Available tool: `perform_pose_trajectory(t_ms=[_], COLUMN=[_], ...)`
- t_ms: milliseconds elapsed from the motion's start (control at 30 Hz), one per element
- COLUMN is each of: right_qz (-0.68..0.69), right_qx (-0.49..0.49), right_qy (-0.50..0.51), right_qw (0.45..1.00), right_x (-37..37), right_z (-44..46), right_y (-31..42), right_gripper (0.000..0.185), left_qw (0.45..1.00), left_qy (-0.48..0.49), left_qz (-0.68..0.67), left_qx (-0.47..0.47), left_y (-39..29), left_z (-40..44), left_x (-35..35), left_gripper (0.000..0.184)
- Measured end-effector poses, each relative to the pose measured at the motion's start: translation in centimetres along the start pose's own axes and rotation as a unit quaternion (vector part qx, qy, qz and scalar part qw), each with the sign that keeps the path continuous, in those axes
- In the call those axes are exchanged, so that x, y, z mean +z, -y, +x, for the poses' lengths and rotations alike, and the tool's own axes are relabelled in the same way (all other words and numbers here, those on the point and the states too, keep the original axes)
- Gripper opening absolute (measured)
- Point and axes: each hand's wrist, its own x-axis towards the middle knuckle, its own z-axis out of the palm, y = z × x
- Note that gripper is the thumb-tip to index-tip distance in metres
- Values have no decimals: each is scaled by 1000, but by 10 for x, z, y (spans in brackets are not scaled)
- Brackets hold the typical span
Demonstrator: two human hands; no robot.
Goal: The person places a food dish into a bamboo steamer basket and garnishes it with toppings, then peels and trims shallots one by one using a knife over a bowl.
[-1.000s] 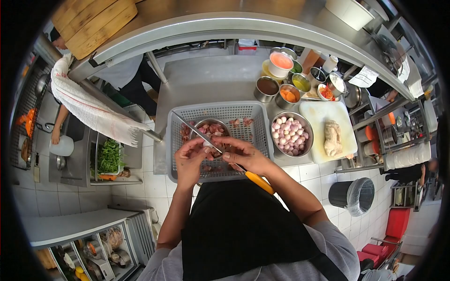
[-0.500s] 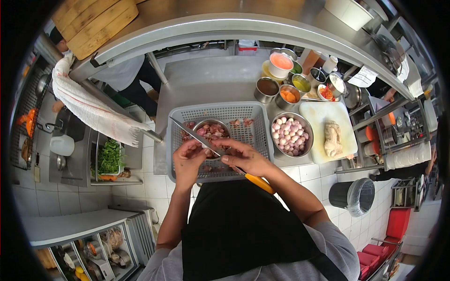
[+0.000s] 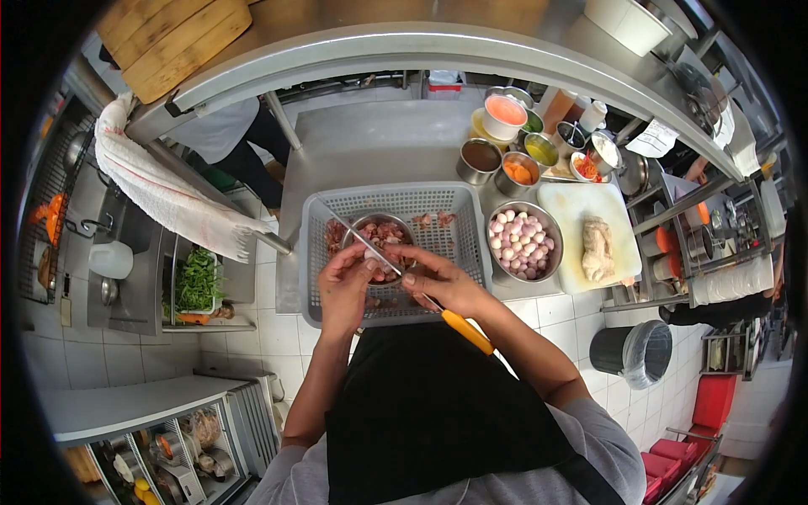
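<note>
A knife with a yellow handle (image 3: 468, 332) is in my right hand (image 3: 444, 283), its fingers pinched on the blade near the handle. The blade slants up and left over a steel bowl (image 3: 411, 233) of reddish pieces. My left hand (image 3: 346, 290) is closed at the fingertips round a small pale piece, probably a shallot, against the blade. Both hands hover over the near part of a grey perforated basket (image 3: 463, 202) that holds the bowl and scattered scraps. To the right stands a steel bowl of peeled shallots (image 3: 523, 244).
A white cutting board (image 3: 564, 198) bears a pale lump (image 3: 598, 248). Behind it are several sauce containers (image 3: 480, 160). A towel (image 3: 151, 181) hangs from the rail at left. A person (image 3: 223, 135) stands beyond the counter. A metal shelf (image 3: 379, 42) runs overhead.
The knife blade has tilted and turned slightly between my hands. The person's hand at the far-left sink has gone from view.
</note>
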Motion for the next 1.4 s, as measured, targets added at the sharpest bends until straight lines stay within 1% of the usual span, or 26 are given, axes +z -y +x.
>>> perform_pose_trajectory(t_ms=[33, 67, 133, 267, 333, 433, 467, 533, 567, 633, 867, 900, 933, 1000, 1067, 1100, 1167, 1200, 1267, 1400], right_qz=[-38, -38, -106, -110, -73, -60, -61, -53, -53, -9, -1, 24, 48, 43, 39, 32, 25, 31, 36, 49], right_qx=[-12, -13, -76, -67, -25, -6, -6, -46, -46, -30, -29, -27, -26, -28, -30, -33, -36, -31, -26, -32], right_qy=[-7, -7, -5, -13, -9, 3, 3, -8, -7, -9, -14, -18, -23, -21, -22, -18, -13, -13, -13, -24], right_qw=[999, 999, 991, 992, 997, 998, 998, 998, 998, 999, 999, 999, 998, 998, 999, 999, 999, 999, 999, 998], right_x=[1, 3, 7, 9, 8, 3, 3, 3, 3, 1, -5, -4, -4, -2, -1, -1, -1, -2, -3, -5], right_z=[-1, -1, 0, 1, 0, 1, 2, 4, 4, 4, 3, 2, 2, 1, 0, 0, 1, 1, 1, 0], right_y=[0, -1, -3, -1, 2, 1, -1, -3, -3, -2, -3, -3, -2, 1, 3, 4, 5, 4, 4, 11], right_gripper=[56, 56, 60, 58, 55, 52, 52, 49, 49, 50, 50, 48, 46, 46, 46, 45, 45, 45, 45, 46], left_qw=[999, 998, 997, 995, 994, 993, 993, 994, 995, 994, 994, 994, 992, 991, 973, 973, 989, 989, 999, 999], left_qy=[0, 0, 5, 6, 14, 23, 23, 26, 26, 29, 34, 33, 38, 44, 72, 73, 31, 32, 18, 36], left_qz=[-31, -62, -73, -99, -106, -114, -114, -104, -94, -97, -96, -97, -103, -110, -199, -199, -127, -127, -28, -10], left_qx=[-7, -14, -21, -30, -30, -29, -27, -32, -36, -38, -47, -47, -58, -69, -91, -92, -63, -62, -34, -19], left_y=[2, 2, 2, 3, 5, 5, 5, 2, 1, 1, -1, -1, 0, 1, 2, 3, 4, 3, 2, -5], left_z=[1, 1, -1, -2, -1, -2, -3, -3, -3, -3, -4, -3, -2, 1, 2, 2, 0, -1, -1, -1], left_x=[-2, -3, -3, -3, -7, -8, -8, -6, -6, -8, -5, -5, -6, -8, -8, -6, 0, 1, 3, 1], left_gripper=[27, 24, 24, 22, 21, 20, 20, 21, 22, 24, 26, 26, 27, 27, 30, 30, 32, 32, 30, 29])
